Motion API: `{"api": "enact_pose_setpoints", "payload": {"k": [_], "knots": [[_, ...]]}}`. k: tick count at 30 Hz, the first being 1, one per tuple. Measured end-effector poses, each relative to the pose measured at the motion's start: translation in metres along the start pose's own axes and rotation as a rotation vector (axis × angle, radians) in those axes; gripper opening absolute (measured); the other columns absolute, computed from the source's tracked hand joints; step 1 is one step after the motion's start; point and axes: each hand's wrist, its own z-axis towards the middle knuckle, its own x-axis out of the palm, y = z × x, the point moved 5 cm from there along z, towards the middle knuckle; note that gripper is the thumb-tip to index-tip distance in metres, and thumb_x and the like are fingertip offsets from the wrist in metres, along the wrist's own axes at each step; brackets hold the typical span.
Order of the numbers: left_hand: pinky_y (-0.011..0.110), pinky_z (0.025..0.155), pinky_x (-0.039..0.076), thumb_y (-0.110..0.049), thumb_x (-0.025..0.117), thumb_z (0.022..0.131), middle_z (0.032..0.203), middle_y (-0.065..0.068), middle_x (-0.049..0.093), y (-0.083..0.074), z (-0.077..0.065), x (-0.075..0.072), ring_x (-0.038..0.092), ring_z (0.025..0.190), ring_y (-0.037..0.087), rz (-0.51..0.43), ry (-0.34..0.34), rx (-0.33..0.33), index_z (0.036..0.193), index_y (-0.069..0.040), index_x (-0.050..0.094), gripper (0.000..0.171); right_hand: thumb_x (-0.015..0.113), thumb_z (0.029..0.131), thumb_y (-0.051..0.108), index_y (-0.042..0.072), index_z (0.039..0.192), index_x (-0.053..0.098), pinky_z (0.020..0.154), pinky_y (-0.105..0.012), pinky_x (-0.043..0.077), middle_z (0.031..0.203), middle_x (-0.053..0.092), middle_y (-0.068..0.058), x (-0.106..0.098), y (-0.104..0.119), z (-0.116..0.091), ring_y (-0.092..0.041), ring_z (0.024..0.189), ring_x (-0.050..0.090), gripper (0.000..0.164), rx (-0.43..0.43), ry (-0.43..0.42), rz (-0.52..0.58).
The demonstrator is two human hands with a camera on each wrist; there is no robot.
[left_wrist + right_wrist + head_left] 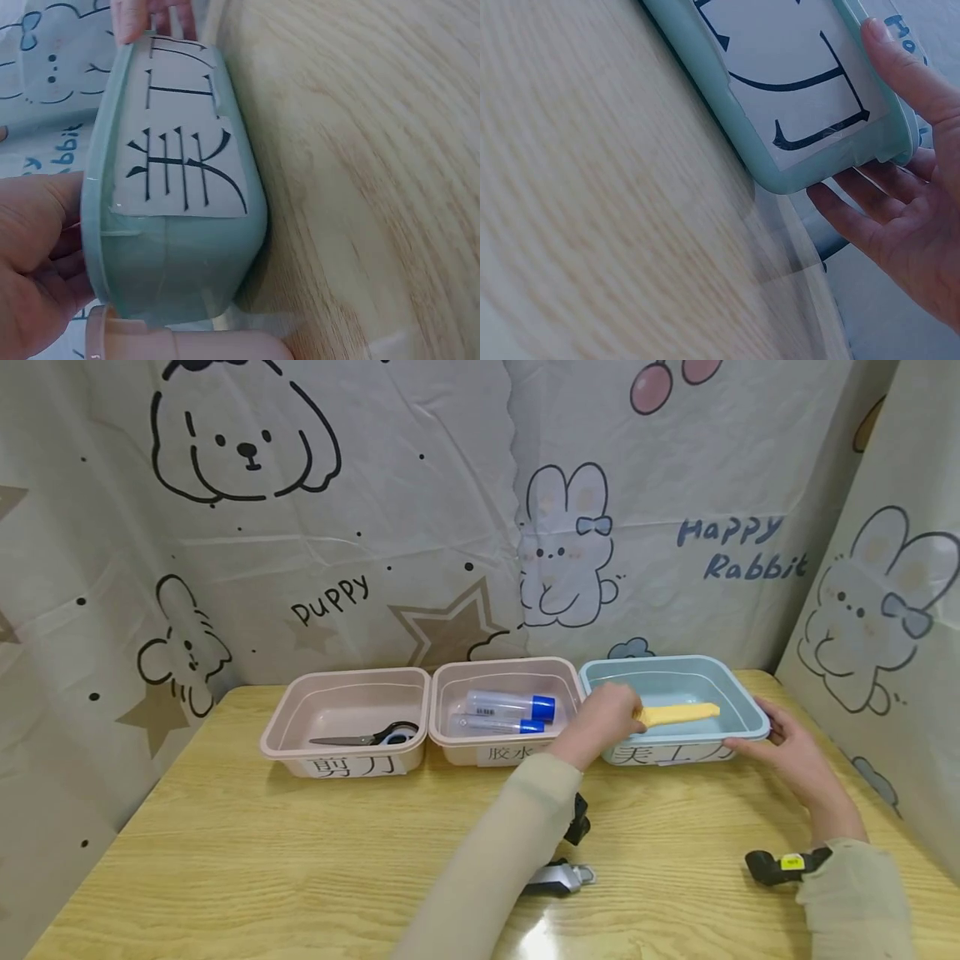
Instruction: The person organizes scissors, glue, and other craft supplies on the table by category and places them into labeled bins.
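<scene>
In the head view, my left hand reaches over the near-left side of the light blue bin, its fingers at the left end of a yellow utility knife. That end is covered by the fingers, and I see them pinch it. The bin's wall hides the knife in the left wrist view, where the left hand shows beside the rim. My right hand grips the bin's right end, thumb on the front rim and fingers round the side. A grey and black utility knife lies on the table, partly behind my left forearm.
Left of the blue bin stands a pink bin with two blue-capped clear glue tubes. Farther left, another pink bin holds scissors. All three bins carry front labels. A printed curtain hangs behind the wooden table.
</scene>
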Motion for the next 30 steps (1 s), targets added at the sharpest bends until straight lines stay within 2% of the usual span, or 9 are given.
{"api": "enact_pose_setpoints", "payload": {"k": [3, 6, 9, 12, 14, 17, 21, 23, 30], "knots": [[0.014, 0.049, 0.038, -0.030, 0.069, 0.080, 0.065, -0.010, 0.061, -0.001, 0.002, 0.004, 0.043, 0.052, 0.003, 0.033, 0.037, -0.030, 0.080, -0.018, 0.071, 0.012, 0.065, 0.084, 0.032, 0.015, 0.148, 0.008, 0.071, -0.001, 0.034, 0.149, 0.016, -0.021, -0.001, 0.003, -0.002, -0.018, 0.123, 0.034, 0.087, -0.009, -0.001, -0.005], [0.015, 0.049, 0.037, -0.030, 0.068, 0.080, 0.063, -0.008, 0.058, -0.001, 0.003, 0.007, 0.041, 0.052, 0.004, 0.059, 0.054, -0.032, 0.076, -0.016, 0.069, 0.014, 0.065, 0.084, 0.031, 0.012, 0.147, 0.008, 0.071, 0.000, 0.034, 0.148, 0.017, -0.023, 0.000, 0.006, -0.003, -0.021, 0.123, 0.034, 0.088, 0.000, -0.002, -0.007], [0.013, 0.056, 0.040, -0.028, 0.067, 0.082, 0.074, -0.009, 0.063, 0.001, 0.004, 0.008, 0.048, 0.061, 0.002, 0.063, 0.033, -0.013, 0.082, -0.018, 0.070, 0.011, 0.066, 0.084, 0.031, 0.010, 0.147, 0.008, 0.071, 0.000, 0.034, 0.148, 0.017, -0.023, 0.001, 0.008, -0.003, -0.027, 0.125, 0.032, 0.088, 0.005, 0.000, -0.010], [0.014, 0.070, 0.046, -0.027, 0.065, 0.084, 0.097, -0.010, 0.066, 0.003, 0.003, 0.007, 0.058, 0.082, 0.002, 0.051, 0.007, 0.025, 0.098, -0.020, 0.069, 0.016, 0.066, 0.084, 0.031, 0.009, 0.147, 0.007, 0.072, 0.000, 0.034, 0.148, 0.016, -0.024, 0.002, 0.009, -0.003, -0.033, 0.126, 0.030, 0.089, 0.009, 0.004, -0.004], [0.015, 0.079, 0.046, -0.026, 0.063, 0.086, 0.108, -0.010, 0.064, 0.003, 0.002, 0.004, 0.058, 0.096, 0.004, 0.041, -0.004, 0.053, 0.107, -0.020, 0.066, 0.022, 0.066, 0.083, 0.031, 0.009, 0.147, 0.008, 0.072, 0.000, 0.035, 0.148, 0.016, -0.024, 0.001, 0.009, -0.004, -0.035, 0.126, 0.030, 0.089, 0.009, -0.001, -0.008], [0.016, 0.082, 0.045, -0.028, 0.060, 0.088, 0.112, -0.010, 0.062, 0.004, -0.003, -0.004, 0.057, 0.100, 0.005, 0.040, -0.013, 0.092, 0.110, -0.021, 0.064, 0.024, 0.065, 0.084, 0.031, 0.012, 0.147, 0.008, 0.071, -0.001, 0.035, 0.148, 0.017, -0.022, 0.000, 0.007, -0.004, -0.032, 0.125, 0.030, 0.088, 0.019, -0.011, 0.007], [0.017, 0.083, 0.044, -0.029, 0.060, 0.088, 0.110, -0.008, 0.062, 0.005, -0.018, -0.021, 0.055, 0.100, 0.005, 0.030, -0.033, 0.151, 0.109, -0.020, 0.065, 0.023, 0.065, 0.084, 0.031, 0.012, 0.147, 0.008, 0.071, -0.001, 0.035, 0.148, 0.016, -0.023, -0.001, 0.005, -0.003, -0.030, 0.125, 0.031, 0.088, 0.018, -0.010, 0.012], [0.017, 0.083, 0.044, -0.028, 0.060, 0.088, 0.110, -0.006, 0.062, 0.008, -0.029, -0.030, 0.055, 0.100, 0.006, -0.005, -0.037, 0.180, 0.108, -0.018, 0.065, 0.023, 0.065, 0.084, 0.031, 0.011, 0.147, 0.008, 0.071, -0.001, 0.035, 0.148, 0.016, -0.023, -0.001, 0.005, -0.003, -0.028, 0.125, 0.031, 0.087, 0.017, -0.010, 0.008], [0.016, 0.078, 0.044, -0.026, 0.064, 0.085, 0.102, -0.005, 0.063, 0.030, -0.071, -0.053, 0.056, 0.093, 0.009, -0.054, -0.056, 0.202, 0.106, -0.015, 0.066, 0.023, 0.065, 0.084, 0.028, 0.008, 0.147, 0.007, 0.072, -0.001, 0.036, 0.147, 0.017, -0.025, 0.001, 0.007, -0.003, -0.020, 0.121, 0.036, 0.087, -0.010, 0.005, 0.000]]}}
